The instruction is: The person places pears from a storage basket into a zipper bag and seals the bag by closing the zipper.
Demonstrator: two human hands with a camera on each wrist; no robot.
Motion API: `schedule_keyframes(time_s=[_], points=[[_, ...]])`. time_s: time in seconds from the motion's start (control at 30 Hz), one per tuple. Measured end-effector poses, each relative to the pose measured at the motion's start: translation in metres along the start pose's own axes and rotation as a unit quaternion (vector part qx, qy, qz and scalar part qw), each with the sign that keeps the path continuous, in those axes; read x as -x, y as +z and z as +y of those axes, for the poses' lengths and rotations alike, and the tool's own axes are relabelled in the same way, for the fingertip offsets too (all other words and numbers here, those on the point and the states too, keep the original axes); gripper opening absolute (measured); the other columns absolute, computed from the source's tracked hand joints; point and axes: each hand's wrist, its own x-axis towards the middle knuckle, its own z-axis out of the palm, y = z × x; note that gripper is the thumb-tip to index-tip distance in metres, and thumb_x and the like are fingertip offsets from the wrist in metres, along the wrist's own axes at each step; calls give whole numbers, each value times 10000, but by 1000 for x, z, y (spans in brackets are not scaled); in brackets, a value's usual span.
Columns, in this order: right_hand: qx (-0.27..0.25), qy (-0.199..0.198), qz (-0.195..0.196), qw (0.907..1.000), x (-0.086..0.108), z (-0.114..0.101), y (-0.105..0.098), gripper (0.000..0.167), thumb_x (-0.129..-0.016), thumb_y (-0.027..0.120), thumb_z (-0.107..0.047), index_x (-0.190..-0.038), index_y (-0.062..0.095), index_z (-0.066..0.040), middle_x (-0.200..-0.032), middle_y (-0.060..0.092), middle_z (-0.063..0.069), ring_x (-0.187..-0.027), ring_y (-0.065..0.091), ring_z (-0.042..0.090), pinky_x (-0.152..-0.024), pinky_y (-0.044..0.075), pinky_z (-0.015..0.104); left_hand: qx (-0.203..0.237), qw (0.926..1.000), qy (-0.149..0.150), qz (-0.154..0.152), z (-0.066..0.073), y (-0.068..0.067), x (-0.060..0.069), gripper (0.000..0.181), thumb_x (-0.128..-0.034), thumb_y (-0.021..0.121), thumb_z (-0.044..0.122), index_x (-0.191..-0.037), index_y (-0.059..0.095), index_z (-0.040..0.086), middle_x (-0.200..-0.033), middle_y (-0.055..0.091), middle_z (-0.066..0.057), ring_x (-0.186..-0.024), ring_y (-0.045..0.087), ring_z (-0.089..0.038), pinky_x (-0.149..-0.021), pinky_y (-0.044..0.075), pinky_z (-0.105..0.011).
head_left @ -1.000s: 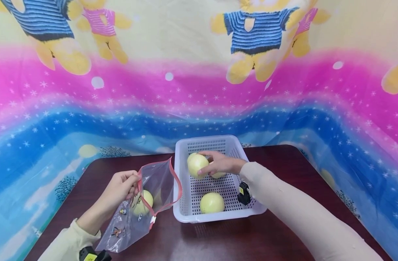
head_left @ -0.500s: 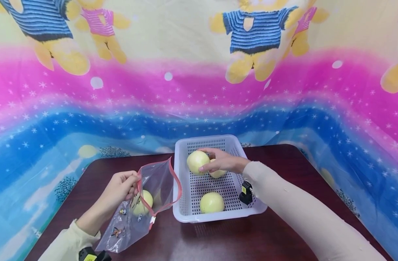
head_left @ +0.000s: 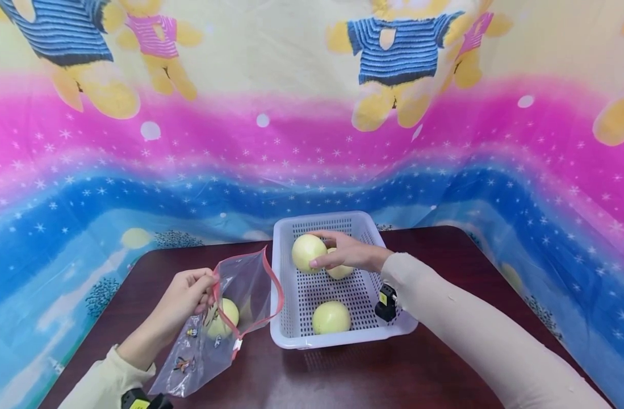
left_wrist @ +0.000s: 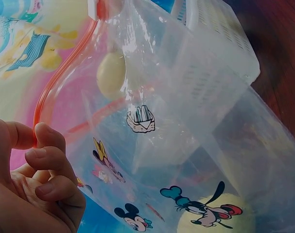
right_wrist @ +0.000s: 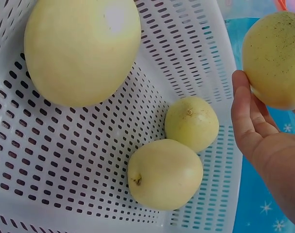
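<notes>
In the head view my left hand (head_left: 186, 295) pinches the red zip edge of a clear slider bag (head_left: 194, 355) with cartoon prints. The bag's mouth gapes toward the basket. One pale yellow melon (head_left: 226, 318) lies inside the bag. My right hand (head_left: 347, 253) grips another melon (head_left: 308, 253) by its side, held above the back left of the basket. In the right wrist view that speckled melon (right_wrist: 276, 58) is apart from the basket floor. Below are a near melon (right_wrist: 81, 51) and two touching melons (right_wrist: 166, 174); one of these is hidden in the head view.
A white perforated plastic basket (head_left: 342, 342) stands on the dark red table (head_left: 312, 380), just right of the bag. A white slider (head_left: 237, 344) sits on the bag's zip. Behind the table hangs a printed cloth (head_left: 291, 147) with bears and snowflakes.
My right hand has raised the melon slightly, uncovering more of a melon beside it and covering the one behind. My left hand and the bag hold nearly still.
</notes>
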Motion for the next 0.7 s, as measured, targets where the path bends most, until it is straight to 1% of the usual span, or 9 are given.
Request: schedule_keyframes(time_s=[0.07,0.1,0.3,0.53,0.7], points=[[44,-23,2,10000,1,-1,0,787,-849,811,-281,-1526,410,-308,-1365,580,88,-1247,553,271,-982,545,481,-2,10000,21,-12,0,0,0,293,-1035,481,116,-771,556,13,-558,506,42,-457,398,-48,-439,351,-250],[53,-28,7,10000,1,-2,0,787,-850,809,-284,-1527,409,-309,-1366,578,87,-1248,552,269,-986,543,485,-5,10000,23,-14,0,0,1,294,-1036,481,118,-771,556,15,-559,506,44,-459,398,-47,-440,353,-240],[-59,-120,36,9999,2,-9,0,785,-854,802,-268,-1530,407,-314,-1384,564,92,-1269,536,283,-1051,484,579,-31,10000,-24,-5,0,0,0,300,-1037,478,124,-755,563,65,-563,506,53,-462,393,-35,-442,353,-207],[65,-181,59,9998,5,-16,5,753,-862,789,-279,-1518,421,-326,-1358,577,70,-1250,542,266,-973,542,457,-34,10000,-80,-6,0,0,-2,306,-1038,467,123,-753,562,64,-566,509,45,-463,395,-33,-447,354,-204],[184,-305,78,9993,8,-20,11,756,-855,783,-316,-1518,419,-324,-1350,586,64,-1270,524,274,-991,509,482,-38,10000,-49,-52,0,1,-1,299,-1037,481,132,-757,558,61,-564,512,41,-462,398,-35,-443,348,-230]])
